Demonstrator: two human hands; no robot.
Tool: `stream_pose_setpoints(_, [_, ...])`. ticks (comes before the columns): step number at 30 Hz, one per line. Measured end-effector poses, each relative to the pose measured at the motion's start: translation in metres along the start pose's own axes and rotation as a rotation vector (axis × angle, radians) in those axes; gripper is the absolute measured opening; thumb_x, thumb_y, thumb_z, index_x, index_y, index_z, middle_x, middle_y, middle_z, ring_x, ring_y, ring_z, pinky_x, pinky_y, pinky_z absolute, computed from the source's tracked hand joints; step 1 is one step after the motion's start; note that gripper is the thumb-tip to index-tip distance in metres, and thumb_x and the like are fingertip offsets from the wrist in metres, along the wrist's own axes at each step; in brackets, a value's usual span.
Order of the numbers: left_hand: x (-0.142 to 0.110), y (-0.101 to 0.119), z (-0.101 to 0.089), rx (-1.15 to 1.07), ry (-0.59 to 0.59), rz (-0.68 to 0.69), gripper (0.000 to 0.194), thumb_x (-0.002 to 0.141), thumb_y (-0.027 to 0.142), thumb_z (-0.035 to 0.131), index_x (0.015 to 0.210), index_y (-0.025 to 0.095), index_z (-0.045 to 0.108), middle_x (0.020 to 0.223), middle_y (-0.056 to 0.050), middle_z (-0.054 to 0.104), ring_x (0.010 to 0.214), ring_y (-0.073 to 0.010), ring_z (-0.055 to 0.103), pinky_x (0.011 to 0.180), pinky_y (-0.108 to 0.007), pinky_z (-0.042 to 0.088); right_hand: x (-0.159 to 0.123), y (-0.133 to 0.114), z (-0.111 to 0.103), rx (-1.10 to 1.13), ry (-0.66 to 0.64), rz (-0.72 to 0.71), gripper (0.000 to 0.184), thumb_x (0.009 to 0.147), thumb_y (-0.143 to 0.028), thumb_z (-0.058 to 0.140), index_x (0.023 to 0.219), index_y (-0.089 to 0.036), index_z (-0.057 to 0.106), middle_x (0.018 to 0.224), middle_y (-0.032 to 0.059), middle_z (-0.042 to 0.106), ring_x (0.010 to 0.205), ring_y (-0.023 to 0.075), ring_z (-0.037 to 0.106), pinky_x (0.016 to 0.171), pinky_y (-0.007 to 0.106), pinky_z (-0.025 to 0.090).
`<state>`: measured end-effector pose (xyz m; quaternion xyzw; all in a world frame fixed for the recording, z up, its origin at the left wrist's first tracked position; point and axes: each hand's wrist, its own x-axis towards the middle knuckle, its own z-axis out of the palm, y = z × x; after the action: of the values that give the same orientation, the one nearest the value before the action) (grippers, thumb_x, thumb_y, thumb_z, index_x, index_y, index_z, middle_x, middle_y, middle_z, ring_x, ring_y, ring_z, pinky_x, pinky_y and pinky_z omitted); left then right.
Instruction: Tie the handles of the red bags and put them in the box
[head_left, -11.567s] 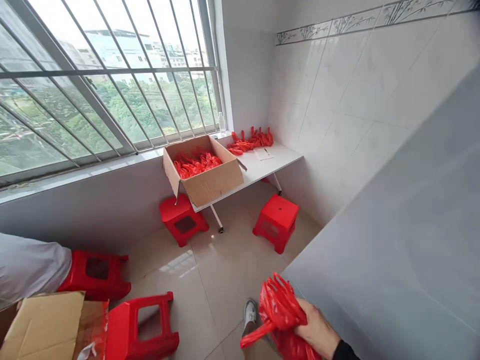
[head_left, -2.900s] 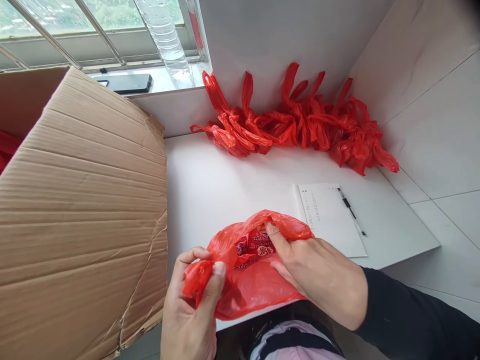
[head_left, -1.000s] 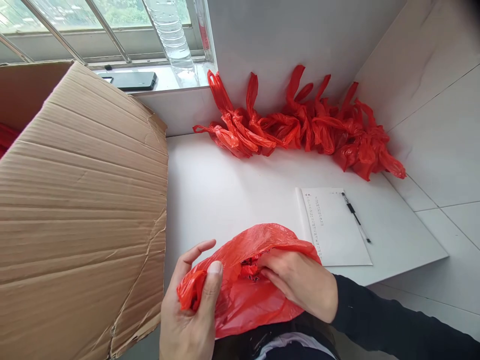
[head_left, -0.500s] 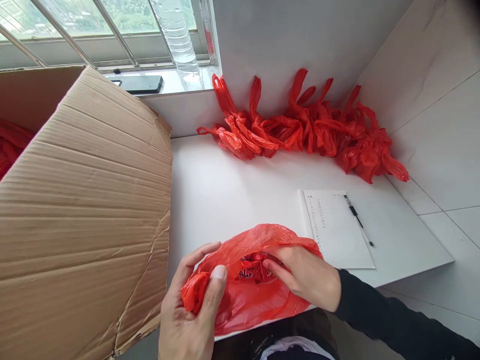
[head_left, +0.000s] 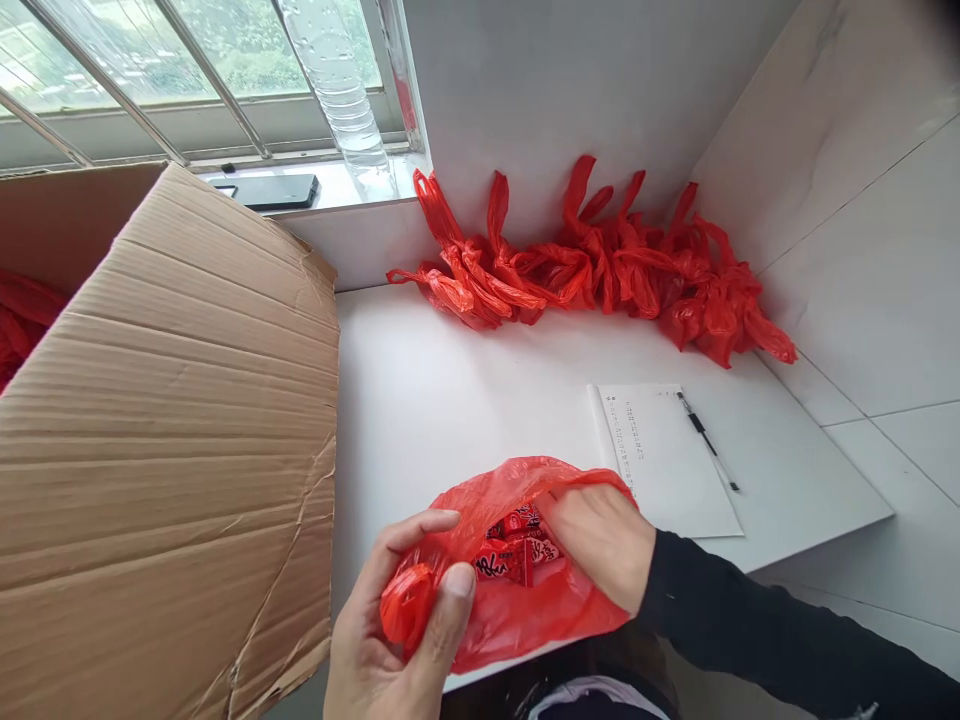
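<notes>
A red plastic bag [head_left: 544, 620] sits at the table's front edge with its mouth spread toward me. My left hand [head_left: 409, 640] grips a bunched part of it between thumb and fingers. Inside lie several small red packets [head_left: 506, 558] with dark and white lettering. My right hand [head_left: 604, 540] reaches into the mouth beside these packets, its fingers hidden by the bag and the contents, so whether it holds anything cannot be seen.
Knotted red bags [head_left: 592, 270] line the back wall. A sheet of paper [head_left: 667, 470] and a pen [head_left: 705, 438] lie at right. A cardboard box [head_left: 180, 430] stands at left. The sill bears a phone [head_left: 274, 191] and a water bottle [head_left: 349, 110].
My right hand has gone deeper into the bag, and its fingers are now out of sight. More of the packets show. The view has shifted slightly.
</notes>
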<state>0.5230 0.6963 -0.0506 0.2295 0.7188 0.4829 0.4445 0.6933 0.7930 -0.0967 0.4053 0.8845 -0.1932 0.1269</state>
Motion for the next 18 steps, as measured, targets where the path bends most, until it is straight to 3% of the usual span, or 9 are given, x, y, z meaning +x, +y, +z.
stream_pose_setpoints(3, [0.006,-0.001,-0.001,0.038,-0.040,0.026,0.042,0.072,0.051,0.081,0.103,0.024,0.069,0.064,0.002,0.058,0.057,-0.0144,0.054,0.054,-0.021,0.050,0.003,0.007,-0.007,-0.061,-0.039,0.065,0.019,0.080,0.001,0.058,0.086,-0.015,0.066,0.076,0.0090,0.072,0.067,0.0211,0.068,0.057,0.026,0.041])
stream_pose_setpoints(8, [0.012,0.003,0.005,0.054,-0.037,0.033,0.037,0.075,0.052,0.078,0.098,0.024,0.069,0.064,0.001,0.060,0.054,-0.0143,0.053,0.048,-0.021,0.046,-0.004,0.024,-0.014,-0.085,0.026,0.115,0.023,0.082,-0.001,0.055,0.088,-0.018,0.067,0.074,0.0066,0.070,0.069,0.0210,0.066,0.060,0.028,0.042])
stream_pose_setpoints(13, [0.010,0.010,0.018,0.017,-0.018,0.017,0.029,0.078,0.048,0.076,0.094,0.025,0.069,0.068,0.002,0.064,0.057,-0.0135,0.055,0.053,-0.020,0.045,0.001,0.031,0.001,-0.046,0.017,0.081,0.021,0.077,-0.001,0.055,0.084,-0.017,0.066,0.075,0.0065,0.069,0.069,0.0206,0.064,0.060,0.029,0.040])
stream_pose_setpoints(18, [0.015,0.004,0.016,0.019,-0.074,0.005,0.030,0.077,0.049,0.077,0.093,0.025,0.071,0.067,0.001,0.063,0.056,-0.0154,0.056,0.053,-0.023,0.046,0.002,0.038,0.009,-0.012,0.012,0.066,0.023,0.082,-0.002,0.050,0.090,-0.016,0.065,0.080,0.0069,0.070,0.075,0.0213,0.065,0.064,0.029,0.041])
